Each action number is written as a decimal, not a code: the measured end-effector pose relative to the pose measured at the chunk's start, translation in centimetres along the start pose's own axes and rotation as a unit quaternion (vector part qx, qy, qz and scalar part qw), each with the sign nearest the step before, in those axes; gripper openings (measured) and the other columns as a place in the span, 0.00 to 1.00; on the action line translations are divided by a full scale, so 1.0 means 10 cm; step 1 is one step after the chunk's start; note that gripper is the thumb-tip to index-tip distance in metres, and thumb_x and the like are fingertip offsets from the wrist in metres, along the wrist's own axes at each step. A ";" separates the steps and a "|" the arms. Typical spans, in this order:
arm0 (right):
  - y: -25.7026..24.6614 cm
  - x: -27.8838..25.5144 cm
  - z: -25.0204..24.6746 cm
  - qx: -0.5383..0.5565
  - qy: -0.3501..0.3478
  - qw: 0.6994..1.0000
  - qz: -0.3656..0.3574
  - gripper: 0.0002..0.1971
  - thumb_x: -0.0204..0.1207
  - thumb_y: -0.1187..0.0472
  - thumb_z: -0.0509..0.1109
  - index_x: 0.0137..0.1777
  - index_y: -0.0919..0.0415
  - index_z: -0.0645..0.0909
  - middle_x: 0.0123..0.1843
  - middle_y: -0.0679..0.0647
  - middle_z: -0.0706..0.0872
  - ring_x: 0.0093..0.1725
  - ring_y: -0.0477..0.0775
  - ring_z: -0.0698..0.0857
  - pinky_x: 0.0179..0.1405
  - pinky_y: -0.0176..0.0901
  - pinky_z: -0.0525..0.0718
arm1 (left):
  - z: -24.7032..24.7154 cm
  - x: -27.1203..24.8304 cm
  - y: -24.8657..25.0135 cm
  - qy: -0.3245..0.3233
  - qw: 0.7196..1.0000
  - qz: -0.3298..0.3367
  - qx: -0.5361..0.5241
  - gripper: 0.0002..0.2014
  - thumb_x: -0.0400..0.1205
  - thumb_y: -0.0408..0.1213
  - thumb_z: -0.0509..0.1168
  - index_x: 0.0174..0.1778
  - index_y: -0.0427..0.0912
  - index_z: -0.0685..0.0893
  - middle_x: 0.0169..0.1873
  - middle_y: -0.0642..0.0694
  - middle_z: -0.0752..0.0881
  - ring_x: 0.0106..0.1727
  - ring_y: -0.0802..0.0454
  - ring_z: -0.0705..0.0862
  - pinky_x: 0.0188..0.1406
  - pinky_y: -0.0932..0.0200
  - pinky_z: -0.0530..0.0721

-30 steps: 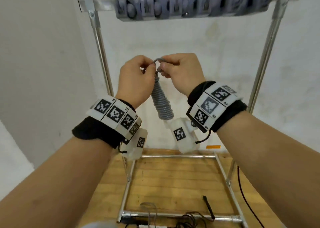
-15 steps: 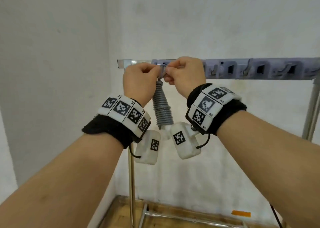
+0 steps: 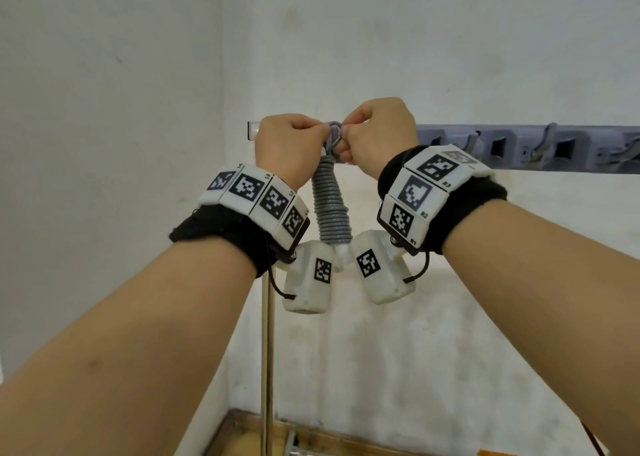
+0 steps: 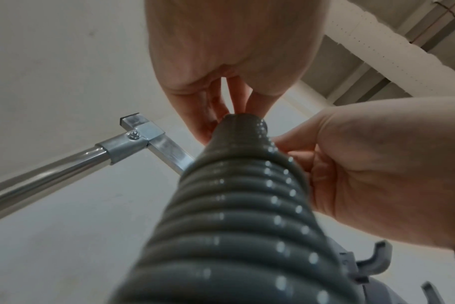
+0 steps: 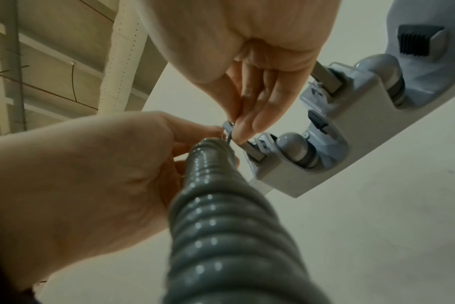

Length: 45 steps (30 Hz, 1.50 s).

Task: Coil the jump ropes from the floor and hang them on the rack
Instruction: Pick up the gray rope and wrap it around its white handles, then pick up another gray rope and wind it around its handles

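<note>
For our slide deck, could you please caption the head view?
Both hands, left hand and right hand, pinch the coiled grey jump rope's top loop at the rack's hook strip.

Both fists hide how the coiled jump rope (image 3: 331, 206) meets the rack (image 3: 540, 150).

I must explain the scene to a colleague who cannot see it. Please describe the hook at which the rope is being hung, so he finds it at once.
Find the grey hook rail along the metal rack's top bar. The hook sits at its left end, where both hands meet. Only this one has the coiled grey rope hanging below it.
</note>
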State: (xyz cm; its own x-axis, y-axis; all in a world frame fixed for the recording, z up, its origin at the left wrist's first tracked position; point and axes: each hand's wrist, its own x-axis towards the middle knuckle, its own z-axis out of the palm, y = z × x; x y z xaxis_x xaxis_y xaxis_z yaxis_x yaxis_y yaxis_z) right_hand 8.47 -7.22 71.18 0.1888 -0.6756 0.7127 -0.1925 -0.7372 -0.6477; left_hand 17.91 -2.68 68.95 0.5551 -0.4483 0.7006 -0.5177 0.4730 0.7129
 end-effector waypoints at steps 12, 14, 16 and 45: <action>0.14 -0.14 0.04 0.008 -0.069 0.997 0.028 0.12 0.74 0.71 0.65 0.34 0.56 0.79 0.44 0.61 0.89 0.48 0.63 0.88 0.54 0.59 0.85 | -0.03 -0.11 -0.16 -0.032 0.999 -0.014 0.026 0.08 0.76 0.30 0.67 0.39 0.42 0.91 0.36 0.46 0.89 0.40 0.47 0.86 0.51 0.44 0.88; 0.19 -0.27 0.04 0.016 -0.071 0.997 0.005 0.06 0.75 0.69 0.66 0.42 0.58 0.82 0.48 0.60 0.89 0.52 0.61 0.87 0.58 0.57 0.83 | -0.05 -0.19 -0.22 -0.020 0.998 0.026 0.057 0.09 0.79 0.33 0.66 0.50 0.44 0.90 0.45 0.50 0.89 0.42 0.58 0.84 0.51 0.56 0.87; 0.28 -0.44 0.01 0.018 -0.048 0.999 -0.004 0.08 0.76 0.65 0.67 0.53 0.60 0.84 0.52 0.57 0.88 0.52 0.56 0.86 0.60 0.53 0.83 | -0.07 -0.31 -0.31 0.011 0.989 0.089 0.122 0.16 0.81 0.38 0.66 0.64 0.44 0.82 0.59 0.49 0.83 0.54 0.60 0.81 0.57 0.64 0.80; 4.43 -5.47 -0.17 -0.193 -0.599 0.707 0.323 0.11 0.80 0.53 0.65 0.47 0.56 0.87 0.42 0.50 0.86 0.41 0.49 0.82 0.41 0.43 0.79 | 0.23 -5.55 -3.79 -0.719 0.623 -0.088 0.296 0.13 0.80 0.40 0.64 0.59 0.49 0.86 0.58 0.51 0.83 0.58 0.48 0.81 0.52 0.55 0.81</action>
State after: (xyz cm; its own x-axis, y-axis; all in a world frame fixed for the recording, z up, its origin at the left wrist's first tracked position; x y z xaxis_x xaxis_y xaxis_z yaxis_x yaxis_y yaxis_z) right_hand -12.05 -2.91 3.93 0.5771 -0.5675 -0.5873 -0.8158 -0.3672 -0.4467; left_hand 5.19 2.53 3.15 -0.2987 -0.8710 -0.3900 -0.9172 0.1490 0.3696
